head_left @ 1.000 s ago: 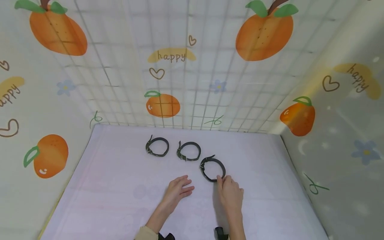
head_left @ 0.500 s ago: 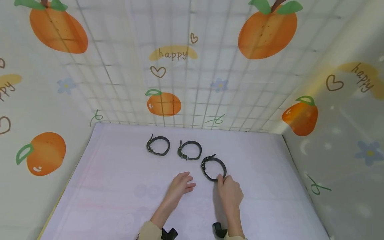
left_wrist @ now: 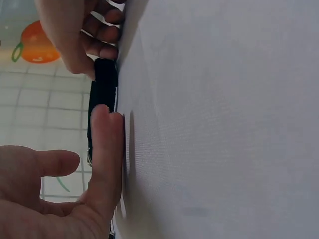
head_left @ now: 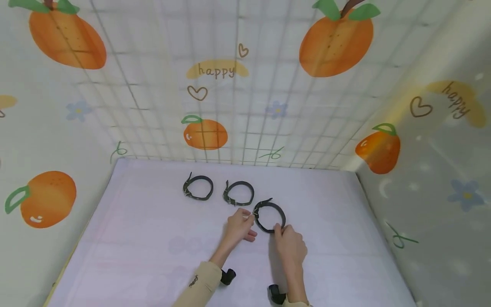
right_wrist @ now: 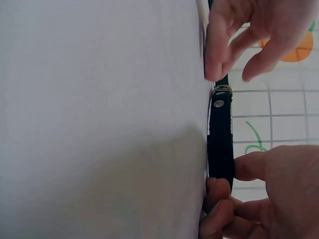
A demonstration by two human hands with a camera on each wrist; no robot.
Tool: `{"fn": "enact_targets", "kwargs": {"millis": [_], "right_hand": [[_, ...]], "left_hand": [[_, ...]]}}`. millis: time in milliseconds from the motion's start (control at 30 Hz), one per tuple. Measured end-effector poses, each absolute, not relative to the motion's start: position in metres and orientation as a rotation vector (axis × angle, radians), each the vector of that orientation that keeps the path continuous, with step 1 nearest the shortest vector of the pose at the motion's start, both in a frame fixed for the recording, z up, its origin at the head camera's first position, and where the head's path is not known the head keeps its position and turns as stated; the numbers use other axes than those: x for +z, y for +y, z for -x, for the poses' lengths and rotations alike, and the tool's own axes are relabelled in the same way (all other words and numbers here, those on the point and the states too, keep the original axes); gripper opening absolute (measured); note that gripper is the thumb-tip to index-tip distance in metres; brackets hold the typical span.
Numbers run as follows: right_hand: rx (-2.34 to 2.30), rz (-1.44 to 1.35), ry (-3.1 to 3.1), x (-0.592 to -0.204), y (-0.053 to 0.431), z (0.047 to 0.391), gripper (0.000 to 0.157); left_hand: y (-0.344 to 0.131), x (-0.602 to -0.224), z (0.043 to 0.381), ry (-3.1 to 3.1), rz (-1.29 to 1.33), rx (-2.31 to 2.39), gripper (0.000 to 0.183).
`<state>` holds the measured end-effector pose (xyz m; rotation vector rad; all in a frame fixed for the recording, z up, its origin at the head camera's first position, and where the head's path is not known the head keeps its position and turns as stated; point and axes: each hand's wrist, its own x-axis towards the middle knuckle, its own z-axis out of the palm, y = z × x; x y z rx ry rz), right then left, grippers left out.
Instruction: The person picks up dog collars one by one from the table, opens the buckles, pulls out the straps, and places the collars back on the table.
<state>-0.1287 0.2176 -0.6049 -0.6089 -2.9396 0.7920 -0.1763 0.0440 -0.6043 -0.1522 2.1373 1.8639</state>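
Three black buckled straps, each closed into a loop, lie on the white table. The nearest loop lies between my hands. My right hand pinches its near edge between thumb and fingers; in the right wrist view that hand grips the strap just below the metal buckle. My left hand reaches the loop's left side at the buckle. In the left wrist view its straight forefinger lies on the table and touches the strap, thumb held apart.
The other two loops, the left one and the middle one, lie farther back. The white cloth covers the table. Sheeting printed with oranges over a wire grid closes the back and the right side.
My left hand has slid forward and right from the bare cloth to the near loop's buckle side. My right hand keeps its pinch on the loop's near edge.
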Motion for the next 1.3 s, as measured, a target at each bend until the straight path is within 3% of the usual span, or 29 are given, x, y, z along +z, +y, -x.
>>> {"fn": "enact_targets", "kwargs": {"millis": [400,567,833,967,1133,1300], "right_hand": [[0.838,0.589,-2.858,-0.599,0.212,0.123,0.036],[0.820,0.554,-2.784,-0.590,0.207,0.114,0.031],[0.823,0.442,-2.652,-0.568,0.190,0.088,0.021],[0.863,0.419,-2.665,-0.561,0.182,0.074,0.019],[0.933,0.404,-2.688,-0.557,0.176,0.064,0.019],[0.960,0.416,-2.725,-0.549,0.174,0.056,0.031]], "left_hand": [[0.053,-0.602,0.182,2.167,0.101,1.915,0.028],[0.050,-0.591,0.170,2.178,0.067,2.059,0.023],[0.032,-0.567,0.144,2.117,-0.055,2.223,0.034],[0.020,-0.556,0.126,2.187,-0.145,2.212,0.028],[0.013,-0.550,0.109,2.346,-0.206,2.181,0.019],[0.007,-0.547,0.098,2.646,-0.296,2.053,0.015]]}}
